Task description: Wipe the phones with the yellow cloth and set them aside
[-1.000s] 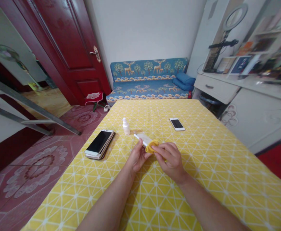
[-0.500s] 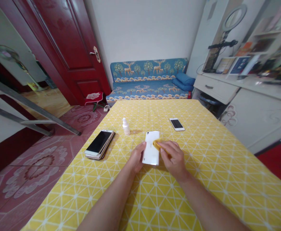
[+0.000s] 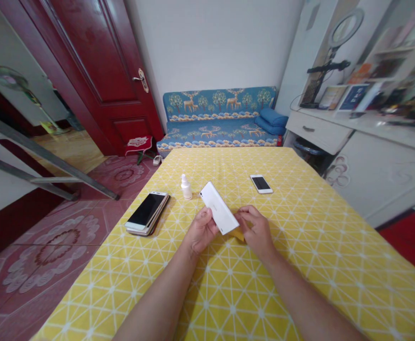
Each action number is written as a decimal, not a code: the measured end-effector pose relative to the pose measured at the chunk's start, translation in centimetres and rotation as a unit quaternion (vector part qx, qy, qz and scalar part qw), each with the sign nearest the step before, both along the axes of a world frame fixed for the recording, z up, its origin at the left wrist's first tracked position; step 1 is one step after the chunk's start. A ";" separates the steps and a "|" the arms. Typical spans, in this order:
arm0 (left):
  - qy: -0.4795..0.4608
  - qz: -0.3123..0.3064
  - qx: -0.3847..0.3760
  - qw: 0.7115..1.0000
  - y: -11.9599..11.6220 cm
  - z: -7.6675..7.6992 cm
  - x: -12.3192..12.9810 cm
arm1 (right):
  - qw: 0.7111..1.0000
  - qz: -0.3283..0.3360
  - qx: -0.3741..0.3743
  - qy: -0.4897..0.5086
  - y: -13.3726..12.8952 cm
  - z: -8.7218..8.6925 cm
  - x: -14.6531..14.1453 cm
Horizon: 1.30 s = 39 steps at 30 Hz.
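My left hand [image 3: 203, 230] grips a white phone [image 3: 219, 208] by its left long edge, thumb on the back, with the phone's back facing up and its top tilted to the left. At the phone's lower right end, my right hand [image 3: 255, 230] is closed on a yellow cloth [image 3: 237, 234], which lies partly hidden under the phone's edge. A small white spray bottle [image 3: 186, 187] stands upright beyond my left hand. Left of it lies a stack of phones [image 3: 147, 212], the top one with a dark screen. A smaller white phone [image 3: 261, 183] lies flat at the right.
The yellow patterned tablecloth [image 3: 143, 284] covers the table. Behind it stands a blue sofa [image 3: 221, 124]. A white cabinet [image 3: 381, 166] with a ring light [image 3: 347, 27] is on the right; a metal ladder-like frame [image 3: 51, 163] leans at the left.
The held phone has turned counterclockwise and its top end has swung left. The yellow cloth has gone from the phone's back to its lower right edge with my right hand.
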<state>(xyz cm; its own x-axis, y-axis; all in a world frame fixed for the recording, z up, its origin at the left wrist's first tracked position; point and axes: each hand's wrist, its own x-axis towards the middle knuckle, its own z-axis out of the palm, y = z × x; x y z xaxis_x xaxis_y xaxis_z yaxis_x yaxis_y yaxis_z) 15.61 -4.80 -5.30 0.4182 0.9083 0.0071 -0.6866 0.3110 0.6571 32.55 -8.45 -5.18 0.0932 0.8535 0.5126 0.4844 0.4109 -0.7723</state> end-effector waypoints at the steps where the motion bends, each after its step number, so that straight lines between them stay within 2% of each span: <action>1: -0.009 0.006 0.008 1.000 0.1 0.1 0.0 | 0.999 -0.001 -0.014 0.029 -0.2 0.2 -0.2; 4: -0.016 -0.005 0.030 0.999 0.0 0.4 -0.1 | 0.980 0.040 -0.142 0.135 -0.5 0.3 -0.8; 6: -0.008 -0.017 0.041 0.999 -0.2 0.6 0.0 | 0.943 0.107 -0.241 0.204 -0.5 0.0 -1.1; 8: 0.001 -0.035 0.051 0.998 -0.4 0.7 0.1 | 0.899 0.174 -0.293 0.275 -0.5 -0.2 -1.3; 11: 0.018 -0.057 0.054 0.997 -0.8 1.0 0.1 | 0.841 0.235 -0.330 0.359 -0.7 0.0 -1.1; 15: 0.051 -0.065 0.054 0.995 -0.9 1.3 0.0 | 0.786 0.288 -0.370 0.402 -1.1 0.8 -0.7; 17: 0.051 -0.071 0.059 0.994 -0.9 1.2 0.1 | 0.771 0.301 -0.373 0.418 -1.1 1.0 -0.6; 19: 0.066 -0.087 0.052 0.993 -0.8 0.9 0.4 | 0.775 0.288 -0.358 0.434 -1.0 1.0 -0.8; 21: 0.103 -0.091 0.043 0.990 -0.7 0.3 0.7 | 0.791 0.262 -0.331 0.443 -0.7 0.8 -0.9; 25: 0.132 -0.046 0.046 0.989 -0.4 -0.8 1.2 | 0.824 0.186 -0.255 0.470 0.1 0.5 -0.1; 30: 0.155 -0.055 0.056 0.985 -0.2 -1.1 1.2 | 0.854 -0.005 -0.129 0.504 2.5 0.5 4.7; 31: 0.161 -0.054 0.055 0.984 -0.2 -1.1 1.2 | 0.866 -0.066 -0.111 0.484 3.2 0.5 6.0; 33: 0.161 -0.054 0.053 0.984 0.0 -1.2 1.3 | 0.892 -0.237 -0.105 0.371 5.0 0.3 9.0; 36: 0.150 -0.054 0.052 0.986 0.2 -1.5 1.4 | 0.881 -0.348 -0.104 0.304 7.5 -0.1 13.5; 39: 0.138 -0.056 0.049 0.988 0.4 -1.7 1.5 | 0.875 -0.424 -0.124 0.200 9.1 -0.8 17.4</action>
<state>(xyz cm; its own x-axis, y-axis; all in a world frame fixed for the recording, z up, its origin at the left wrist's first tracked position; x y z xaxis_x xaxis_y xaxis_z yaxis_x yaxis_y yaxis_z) 17.08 -4.44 -6.97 0.5143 0.8569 -0.0355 -0.4421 0.3004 0.8452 49.99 0.64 -5.96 0.8759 0.4710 0.1043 0.2057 -0.1690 -0.9639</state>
